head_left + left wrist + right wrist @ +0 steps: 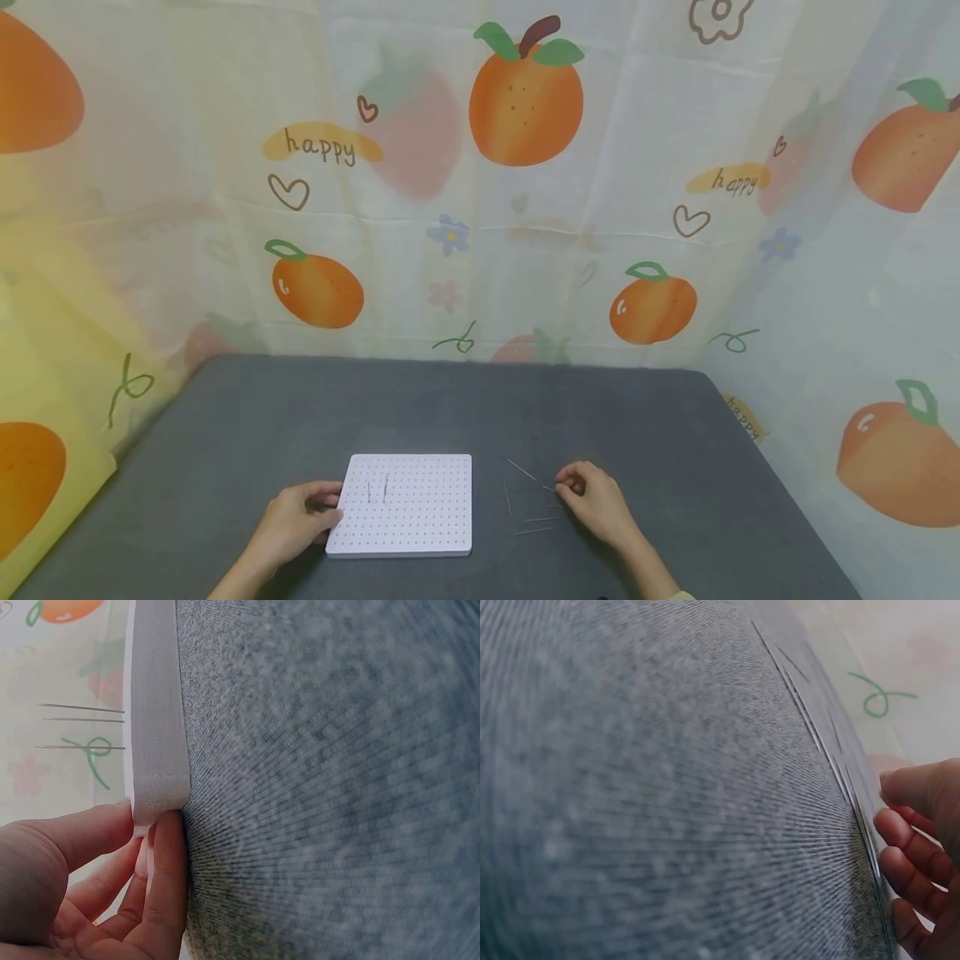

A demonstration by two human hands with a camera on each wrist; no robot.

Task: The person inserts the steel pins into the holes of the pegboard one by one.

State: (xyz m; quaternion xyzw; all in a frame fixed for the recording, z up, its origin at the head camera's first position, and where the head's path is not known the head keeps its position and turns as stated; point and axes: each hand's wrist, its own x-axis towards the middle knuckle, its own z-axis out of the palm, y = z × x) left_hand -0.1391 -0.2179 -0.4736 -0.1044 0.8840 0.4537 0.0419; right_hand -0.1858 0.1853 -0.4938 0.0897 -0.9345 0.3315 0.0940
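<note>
A white square pegboard (405,508), covered in small holes, lies on the grey table. My left hand (295,518) grips its left edge, thumb at the top face and fingers at the side and underside, as the left wrist view shows. Thin metal needles (81,719) stand upright in the board; three show in that view. To the board's right, several loose needles (534,531) lie on the cloth. Over them is my right hand (596,500), fingers loosely bent, with its fingertips right at the end of one needle. In the right wrist view a gap separates thumb and index finger.
The dark grey tabletop (600,408) stretches behind the board and the loose needles. A curtain (525,208) printed with oranges, hearts and lettering hangs along the back and both sides.
</note>
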